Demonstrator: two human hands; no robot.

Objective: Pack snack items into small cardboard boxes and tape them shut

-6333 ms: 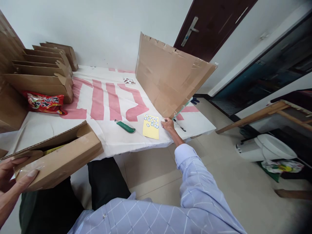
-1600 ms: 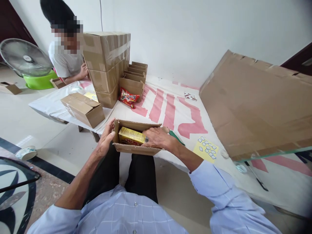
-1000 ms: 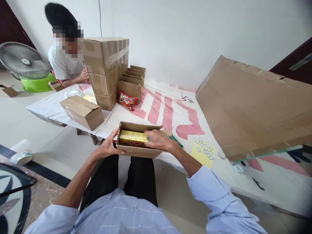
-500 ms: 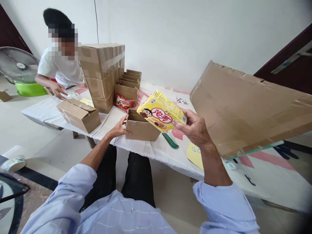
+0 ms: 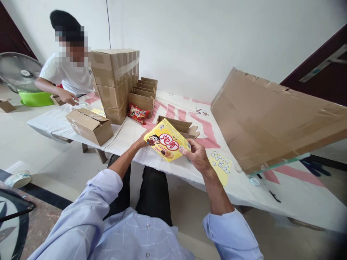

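Nearest: light-blue checked sleeves (image 5: 230,234) and dark trousers (image 5: 154,191), cropped at the frame bottom. Right hand (image 5: 199,155) grips the yellow box (image 5: 168,141) at its right end, thumb on the front face; other fingers mostly hidden behind it. Box is tilted, up in front of the open carton (image 5: 177,124), by the near edge of the cloth-covered table (image 5: 244,196). Left hand (image 5: 141,141) is at the box's left corner, fingers out of sight behind it; can't tell whether they're closed or on what. Box blocks the carton's front and left end; only back wall and right flaps show. Can't tell if box and carton touch. Yellow card (image 5: 221,171) with small outlined shapes sits just right of the right hand. Farther right, thin black item (image 5: 269,187), not identifiable. Left side: closed carton (image 5: 90,124), mostly covering a second yellow sheet (image 5: 97,112). Behind: red packet (image 5: 138,113) against a row of open cartons (image 5: 142,97), partly masked by the taped carton stack (image 5: 115,86). Big cardboard panel (image 5: 276,122) leans at right, cut by the frame. Far left, a co-worker (image 5: 67,74), partly behind the stack; fan (image 5: 21,72) cropped.
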